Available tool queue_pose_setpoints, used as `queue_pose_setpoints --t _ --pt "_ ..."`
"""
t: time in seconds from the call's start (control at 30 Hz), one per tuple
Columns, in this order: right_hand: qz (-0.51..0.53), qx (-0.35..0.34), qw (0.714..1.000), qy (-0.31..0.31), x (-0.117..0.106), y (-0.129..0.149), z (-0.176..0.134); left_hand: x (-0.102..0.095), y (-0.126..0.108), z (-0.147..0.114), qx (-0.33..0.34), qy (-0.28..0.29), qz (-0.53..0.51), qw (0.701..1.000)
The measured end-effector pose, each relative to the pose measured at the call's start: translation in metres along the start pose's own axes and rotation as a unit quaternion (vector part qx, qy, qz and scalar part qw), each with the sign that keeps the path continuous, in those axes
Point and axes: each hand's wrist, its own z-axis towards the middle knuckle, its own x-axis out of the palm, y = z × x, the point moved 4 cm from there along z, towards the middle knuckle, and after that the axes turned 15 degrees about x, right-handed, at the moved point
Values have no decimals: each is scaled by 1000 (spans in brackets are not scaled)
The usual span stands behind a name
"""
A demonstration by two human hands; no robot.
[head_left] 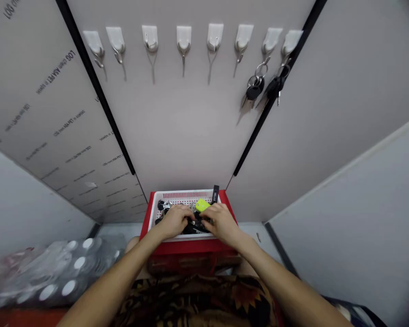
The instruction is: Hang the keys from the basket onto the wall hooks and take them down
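Note:
Both of my hands are inside a white perforated basket, among dark keys and key fobs. My left hand is curled over the left-middle of the pile, its fingertips pinched together; what lies between them is too small to make out. Opposite it, my right hand also has bent, closed fingers over dark items I cannot tell apart. A lime-green tag shows beside the right fingers. Behind that hand, a black strap with white lettering sticks up over the basket's rim. More keys lie at the left end.
The basket rests on a red stand or box. On the wall ahead is a row of white hooks; key bunches and black keys hang from the two rightmost. Plastic-wrapped bottles stand at lower left.

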Motion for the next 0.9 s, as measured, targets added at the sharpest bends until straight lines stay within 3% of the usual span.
queue_pose_setpoints --t 0.07,0.23,0.4,0.6,0.77,0.9 --pt "-18 -18 999 43 3 7 -4 -1 -2 -5 12 19 14 1000" --pt "-39 -48 995 77 4 18 -5 -3 -5 -11 16 19 26 999" --pt "-11 -40 995 89 4 19 -2 -7 0 -11 -17 -54 -13 998" --pt "155 85 984 35 -3 2 10 -22 7 -17 -81 -194 -165 964" --pt "254 169 952 21 -3 -12 15 -29 10 -18 -109 -179 -273 939" --pt "287 180 940 25 -4 -13 16 -45 7 -20 -115 -221 -302 920"
